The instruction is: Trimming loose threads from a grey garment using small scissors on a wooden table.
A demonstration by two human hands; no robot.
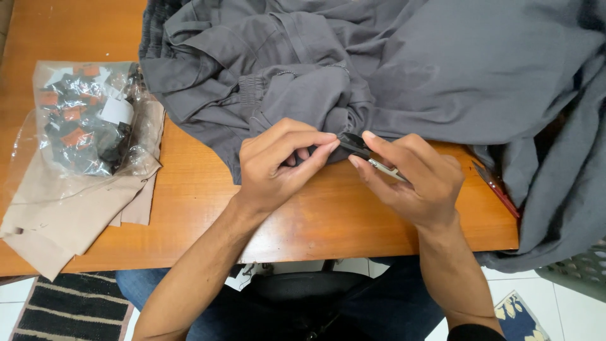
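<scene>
Grey cloth, a large garment (391, 69), is heaped across the far half of the table, from about 10 o'clock round to 3 o'clock, and spills over the right edge.

- Left hand (278, 165): fingers curled narrow, thumb and forefinger tips pinched together on a small black piece (351, 144) at the garment's near hem. What the piece is cannot be told; it looks like a tag or toggle.
- Right hand (413, 180): closed around a small metal tool (386, 169), a slim silvery length seen between thumb and fingers, its tip touching the same black piece. Whether it is a snipper or a tweezer cannot be told.
- Both hands are met just above the table's near edge, at frame centre, fingertips almost touching.
- Wooden table (328, 221): orange-brown, glossy.
- At 3 o'clock from the right hand, a red-handled tool (499, 187) is partly tucked under the grey cloth.
- At 9 o'clock, a clear plastic bag (88, 120) of small black and orange items is laid on a folded beige cloth (69, 215).
- Below the table edge: blue trousers (391, 309), a striped rug (72, 309) at 7 o'clock, a grey basket (577, 271) at 4 o'clock.
</scene>
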